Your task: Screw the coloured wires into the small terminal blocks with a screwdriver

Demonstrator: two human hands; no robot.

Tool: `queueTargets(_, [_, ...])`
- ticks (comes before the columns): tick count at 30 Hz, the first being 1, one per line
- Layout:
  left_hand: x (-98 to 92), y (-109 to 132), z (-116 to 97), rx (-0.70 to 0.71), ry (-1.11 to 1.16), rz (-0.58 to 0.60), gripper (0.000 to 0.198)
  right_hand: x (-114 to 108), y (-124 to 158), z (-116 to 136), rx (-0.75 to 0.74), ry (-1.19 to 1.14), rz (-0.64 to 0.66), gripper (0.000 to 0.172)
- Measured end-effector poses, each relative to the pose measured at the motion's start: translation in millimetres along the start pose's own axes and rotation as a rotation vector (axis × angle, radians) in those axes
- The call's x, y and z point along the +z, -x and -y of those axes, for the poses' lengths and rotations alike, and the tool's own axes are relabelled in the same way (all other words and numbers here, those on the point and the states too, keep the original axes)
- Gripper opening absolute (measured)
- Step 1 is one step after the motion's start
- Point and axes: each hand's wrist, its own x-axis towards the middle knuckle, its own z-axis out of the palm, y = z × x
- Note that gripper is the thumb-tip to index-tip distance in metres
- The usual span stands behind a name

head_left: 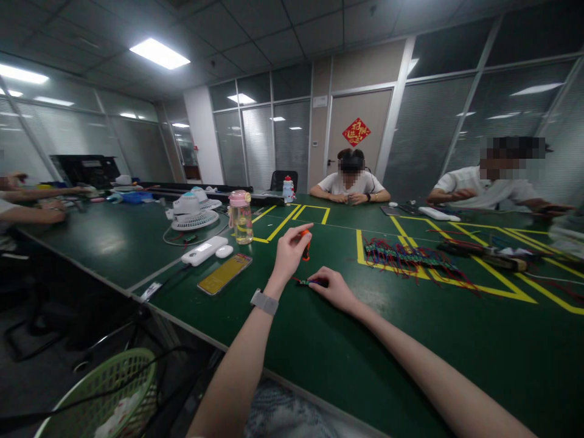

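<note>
My left hand (289, 248), with a grey watch band at the wrist, is raised over the table. Thumb and fingers close around the top of a small orange-and-black tool (307, 248) that stands upright; its exact kind is hard to make out. Lower and to the right, my right hand (336, 291) pinches a small green circuit board (302, 282) with thin wires, close to the tabletop. The board's right end is hidden by my fingers. To the right lies a row of similar small boards (410, 255) with red and blue wires.
A phone (225, 274), a white power bank (205, 250), a pink-lidded bottle (241, 218) and a white fan (194, 213) stand left on the green table (347, 371). Pliers-like tools (486, 252) lie right. Other people sit around. A green basket (103, 389) is below.
</note>
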Motion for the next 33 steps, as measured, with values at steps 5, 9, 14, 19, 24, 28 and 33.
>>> queueTargets(5, [-2.0, -0.6, -0.9, 0.055, -0.050, -0.024, 0.026, 1.1, -0.3, -2.8, -0.007, -0.001, -0.002, 0.015])
queueTargets(9, [-1.1, -1.0, 1.9, -0.009, 0.029, 0.006, 0.031, 1.3, -0.4, -4.7, -0.012, -0.002, 0.002, 0.016])
queueTargets(14, [-0.1, -0.5, 1.6, -0.078, 0.094, -0.034, 0.033, -0.1, 0.0, -2.1, 0.000, -0.012, 0.007, 0.015])
queueTargets(19, [-1.7, -0.5, 0.3, 0.015, -0.025, -0.062, 0.027, -1.9, 0.5, 2.7, 0.011, -0.006, 0.008, 0.015])
queueTargets(24, [-0.2, -0.7, 2.1, -0.051, 0.114, -0.002, 0.032, -2.1, 0.4, 2.1, -0.002, -0.010, 0.006, 0.015])
queueTargets(28, [2.0, -0.6, 2.3, -0.099, 0.180, 0.021, 0.034, -1.6, 0.1, 0.2, -0.004, -0.008, 0.008, 0.015])
queueTargets(33, [1.5, -0.6, 1.3, -0.104, 0.183, 0.000, 0.033, -1.5, 0.1, 0.3, 0.008, -0.017, 0.011, 0.015])
